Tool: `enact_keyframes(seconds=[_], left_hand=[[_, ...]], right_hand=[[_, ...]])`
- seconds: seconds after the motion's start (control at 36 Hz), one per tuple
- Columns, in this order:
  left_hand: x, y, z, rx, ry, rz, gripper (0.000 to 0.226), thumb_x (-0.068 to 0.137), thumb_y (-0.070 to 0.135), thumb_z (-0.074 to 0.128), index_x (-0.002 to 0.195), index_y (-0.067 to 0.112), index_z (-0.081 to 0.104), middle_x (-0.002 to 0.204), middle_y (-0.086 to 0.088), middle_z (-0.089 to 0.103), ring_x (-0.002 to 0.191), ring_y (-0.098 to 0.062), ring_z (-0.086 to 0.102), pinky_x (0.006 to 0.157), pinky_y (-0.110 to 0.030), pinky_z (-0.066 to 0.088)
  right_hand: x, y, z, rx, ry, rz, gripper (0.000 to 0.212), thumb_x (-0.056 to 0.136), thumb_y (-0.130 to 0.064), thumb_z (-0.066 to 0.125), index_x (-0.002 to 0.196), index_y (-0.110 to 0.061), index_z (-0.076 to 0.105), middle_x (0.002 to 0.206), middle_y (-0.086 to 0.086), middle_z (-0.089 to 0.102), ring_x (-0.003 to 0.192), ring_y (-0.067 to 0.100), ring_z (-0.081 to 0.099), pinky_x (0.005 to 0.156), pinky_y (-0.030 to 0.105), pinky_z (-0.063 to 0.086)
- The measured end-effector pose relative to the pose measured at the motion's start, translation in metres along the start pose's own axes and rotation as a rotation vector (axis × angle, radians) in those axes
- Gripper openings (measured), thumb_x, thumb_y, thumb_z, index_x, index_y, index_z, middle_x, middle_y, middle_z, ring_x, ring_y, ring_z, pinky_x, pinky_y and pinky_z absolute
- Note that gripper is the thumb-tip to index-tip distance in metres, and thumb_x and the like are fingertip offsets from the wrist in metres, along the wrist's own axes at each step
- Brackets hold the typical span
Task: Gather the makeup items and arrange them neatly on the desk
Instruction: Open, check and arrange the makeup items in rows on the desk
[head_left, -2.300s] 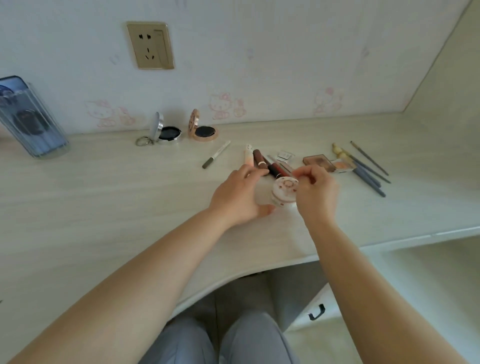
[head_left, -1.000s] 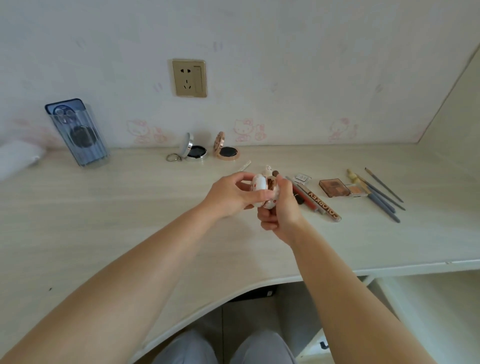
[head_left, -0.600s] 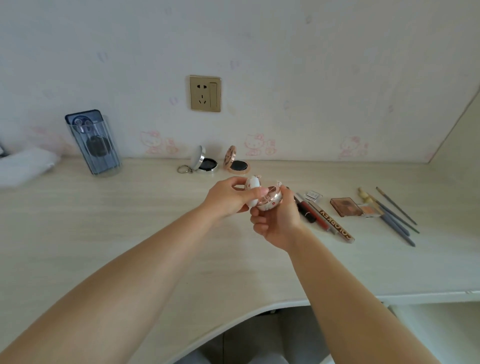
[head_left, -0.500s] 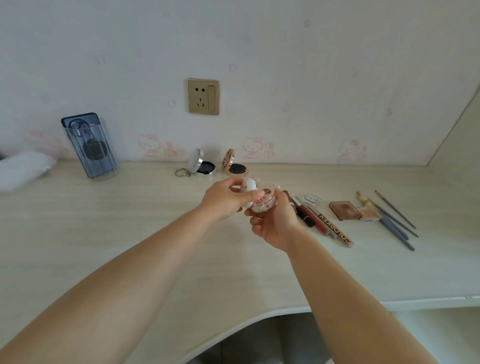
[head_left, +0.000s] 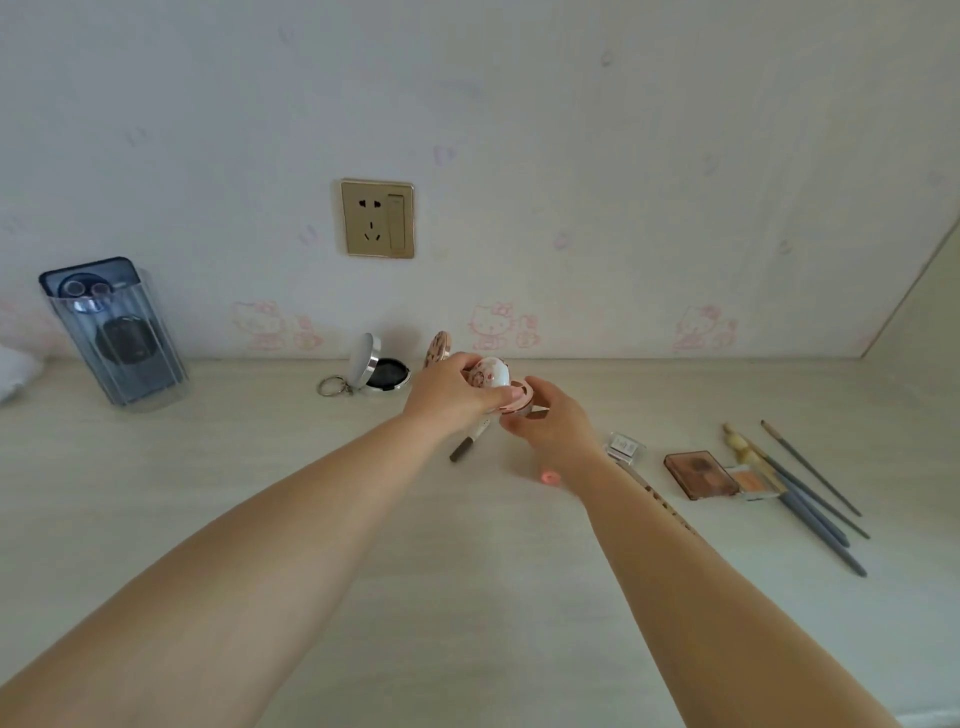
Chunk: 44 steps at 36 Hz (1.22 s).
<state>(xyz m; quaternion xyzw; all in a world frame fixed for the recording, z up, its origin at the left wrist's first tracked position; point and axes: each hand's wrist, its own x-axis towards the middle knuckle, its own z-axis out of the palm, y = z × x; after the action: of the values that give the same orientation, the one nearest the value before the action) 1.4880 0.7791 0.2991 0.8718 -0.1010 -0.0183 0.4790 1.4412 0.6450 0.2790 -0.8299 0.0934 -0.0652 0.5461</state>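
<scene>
Both hands hold a small round white compact (head_left: 493, 375) with a pink pattern above the back of the pale desk (head_left: 467, 597). My left hand (head_left: 449, 397) grips its raised lid; my right hand (head_left: 553, 421) cups its base from below. Behind them stand an open silver compact (head_left: 376, 366) with a key ring and an open pink compact (head_left: 439, 351), partly hidden. A thin pen (head_left: 469, 440) lies under my left hand. To the right lie a small clear case (head_left: 626, 447), a brown eyeshadow palette (head_left: 698, 475), a peach palette (head_left: 756, 480) and several grey brushes (head_left: 815, 506).
A clear blue holder (head_left: 117, 332) with a phone in it stands at the back left. A gold wall socket (head_left: 377, 218) sits above the desk. A long patterned tube (head_left: 665, 506) shows beside my right forearm. A white cloth (head_left: 13, 371) is at the left edge.
Both hands lifted the round compact off the desk, opened it and carried it toward the back near the two open compacts. The camera tilted upward.
</scene>
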Motion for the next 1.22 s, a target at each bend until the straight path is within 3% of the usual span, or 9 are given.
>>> enact_keyframes(seconds=[0.08,0.19,0.31,0.36,0.5,0.75,0.86,1.08,1.22], left_hand=[[0.015,0.002,0.003,-0.002,-0.004,0.002,0.080,0.066,0.047,0.079,0.135,0.027,0.043,0.131,0.002,0.052,0.117,-0.016,0.053,0.100,-0.033,0.044],[0.039,0.005,0.004,0.048,-0.023,0.060,0.073,0.068,0.049,0.077,0.132,0.030,0.047,0.115,0.005,0.056,0.116,-0.013,0.049,0.103,-0.031,0.039],[0.065,0.007,0.005,0.189,-0.089,0.095,0.082,0.059,0.063,0.070,0.131,0.030,0.049,0.130,0.006,0.055,0.123,-0.015,0.047,0.107,-0.036,0.034],[0.074,0.005,0.005,0.218,-0.115,0.101,0.082,0.060,0.060,0.070,0.133,0.026,0.049,0.132,0.004,0.054,0.124,-0.016,0.047,0.107,-0.035,0.035],[0.090,-0.003,0.009,0.227,-0.112,0.135,0.060,0.072,0.042,0.075,0.125,0.024,0.055,0.125,0.003,0.058,0.116,-0.017,0.052,0.101,-0.034,0.039],[0.114,-0.015,0.018,0.244,-0.092,0.173,0.066,0.066,0.044,0.078,0.125,0.029,0.055,0.121,0.004,0.061,0.108,-0.016,0.056,0.097,-0.034,0.044],[0.121,-0.016,0.026,0.306,-0.081,0.227,0.065,0.067,0.047,0.077,0.125,0.027,0.057,0.118,0.005,0.062,0.107,-0.014,0.056,0.081,-0.023,0.035],[0.130,-0.014,0.036,0.431,-0.104,0.261,0.043,0.070,0.049,0.073,0.102,0.021,0.064,0.089,0.006,0.059,0.084,-0.014,0.052,0.062,-0.026,0.032],[0.139,-0.015,0.043,0.437,-0.120,0.254,0.043,0.071,0.047,0.073,0.103,0.020,0.063,0.097,0.004,0.063,0.089,-0.017,0.055,0.070,-0.029,0.040]], right_hand=[[0.016,-0.001,0.001,-0.055,0.054,-0.027,0.056,0.081,-0.022,0.072,0.131,-0.018,0.049,0.113,-0.006,0.058,0.090,0.009,0.054,0.076,0.020,0.038],[0.042,0.001,-0.001,-0.067,0.084,-0.041,0.049,0.078,-0.024,0.075,0.123,-0.020,0.055,0.111,-0.005,0.062,0.087,0.008,0.056,0.065,0.014,0.038],[0.066,0.006,-0.003,-0.093,0.106,-0.038,0.049,0.076,-0.024,0.076,0.120,-0.020,0.056,0.110,-0.005,0.063,0.087,0.008,0.057,0.065,0.014,0.038],[0.074,0.009,-0.004,-0.112,0.105,-0.028,0.051,0.076,-0.025,0.077,0.122,-0.021,0.055,0.110,-0.005,0.062,0.089,0.009,0.056,0.069,0.018,0.038],[0.092,0.016,-0.002,-0.180,0.089,0.019,0.060,0.076,-0.030,0.076,0.129,-0.019,0.050,0.111,-0.004,0.061,0.097,0.011,0.055,0.077,0.022,0.038],[0.118,0.021,0.001,-0.292,0.060,0.073,0.061,0.077,-0.032,0.073,0.131,-0.019,0.047,0.119,-0.001,0.061,0.109,0.017,0.057,0.081,0.025,0.043],[0.124,0.024,-0.004,-0.355,0.073,0.085,0.042,0.077,-0.034,0.069,0.115,-0.020,0.057,0.104,-0.001,0.065,0.096,0.018,0.059,0.072,0.028,0.045],[0.132,0.031,-0.008,-0.464,0.040,0.062,0.022,0.077,-0.031,0.068,0.095,-0.018,0.068,0.095,0.001,0.068,0.090,0.020,0.063,0.069,0.030,0.046],[0.141,0.042,-0.007,-0.435,0.064,0.066,0.023,0.071,-0.036,0.071,0.087,-0.019,0.069,0.093,0.005,0.068,0.089,0.023,0.063,0.070,0.033,0.049]])
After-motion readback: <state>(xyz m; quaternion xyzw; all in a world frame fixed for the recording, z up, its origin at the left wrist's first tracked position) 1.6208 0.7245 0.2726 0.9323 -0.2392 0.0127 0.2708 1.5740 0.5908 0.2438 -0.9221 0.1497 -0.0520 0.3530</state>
